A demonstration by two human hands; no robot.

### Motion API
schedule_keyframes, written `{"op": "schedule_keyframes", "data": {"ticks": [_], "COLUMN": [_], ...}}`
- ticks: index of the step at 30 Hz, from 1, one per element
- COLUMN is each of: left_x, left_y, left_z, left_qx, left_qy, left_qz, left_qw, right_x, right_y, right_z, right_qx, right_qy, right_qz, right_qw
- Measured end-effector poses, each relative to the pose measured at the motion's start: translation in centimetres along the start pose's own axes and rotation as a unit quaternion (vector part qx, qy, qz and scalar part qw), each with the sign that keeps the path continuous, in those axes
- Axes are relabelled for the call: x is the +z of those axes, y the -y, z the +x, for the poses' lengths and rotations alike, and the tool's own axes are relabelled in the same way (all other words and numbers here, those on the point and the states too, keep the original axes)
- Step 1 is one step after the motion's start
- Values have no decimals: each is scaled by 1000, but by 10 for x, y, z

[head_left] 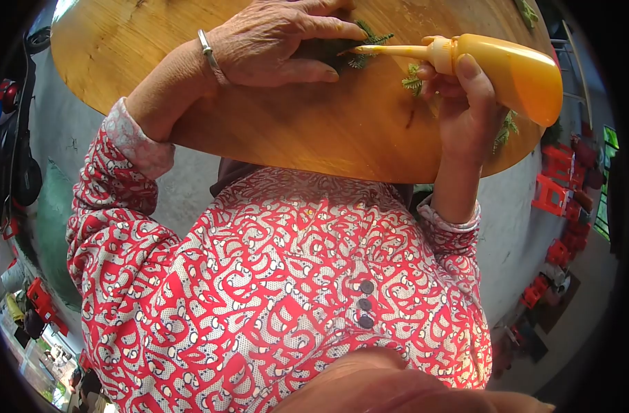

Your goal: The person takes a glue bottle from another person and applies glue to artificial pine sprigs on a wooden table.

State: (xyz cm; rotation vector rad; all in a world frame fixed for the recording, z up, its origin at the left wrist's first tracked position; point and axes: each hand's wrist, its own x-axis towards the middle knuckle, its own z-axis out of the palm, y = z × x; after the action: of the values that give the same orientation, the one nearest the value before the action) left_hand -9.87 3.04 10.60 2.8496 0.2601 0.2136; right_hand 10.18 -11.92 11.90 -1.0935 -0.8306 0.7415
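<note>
My right hand (469, 103) grips a squeeze bottle (510, 69) filled with something yellow-orange, its thumb near the collar. The bottle lies nearly level, and its long thin nozzle points left to a small green artificial-looking sprig (359, 60) on the wooden table. My left hand (276, 48), with a metal bangle (210, 54) at the wrist, rests palm down on the table. Its fingers are stretched out and the thumb is apart; the index fingertip touches or nearly touches that sprig. Another sprig (412, 82) lies below the nozzle, close to my right fingers.
The round-edged wooden table (294, 131) has more green sprigs near its right edge (507, 131) and top right corner (528, 12). Red plastic stools (555, 179) stand on the floor at right. A green sack-like object (58, 234) is at left.
</note>
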Motion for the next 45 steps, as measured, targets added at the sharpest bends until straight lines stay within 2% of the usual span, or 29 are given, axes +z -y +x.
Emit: {"op": "schedule_keyframes", "data": {"ticks": [17, 23, 45], "left_x": [5, 5, 2], "left_y": [-2, -3, -3], "left_z": [2, 2, 2], "left_qx": [5, -10, 3], "left_qy": [-30, -25, -29], "left_qz": [-9, -13, -7], "left_qw": [1000, 1000, 1000], "right_x": [-7, -3, -5], "right_y": [-6, -4, -1], "right_z": [3, 2, 2], "right_qx": [-7, -10, -59], "right_qy": [8, 10, -56], "right_qz": [37, 0, -30], "right_qw": [999, 1000, 996]}}
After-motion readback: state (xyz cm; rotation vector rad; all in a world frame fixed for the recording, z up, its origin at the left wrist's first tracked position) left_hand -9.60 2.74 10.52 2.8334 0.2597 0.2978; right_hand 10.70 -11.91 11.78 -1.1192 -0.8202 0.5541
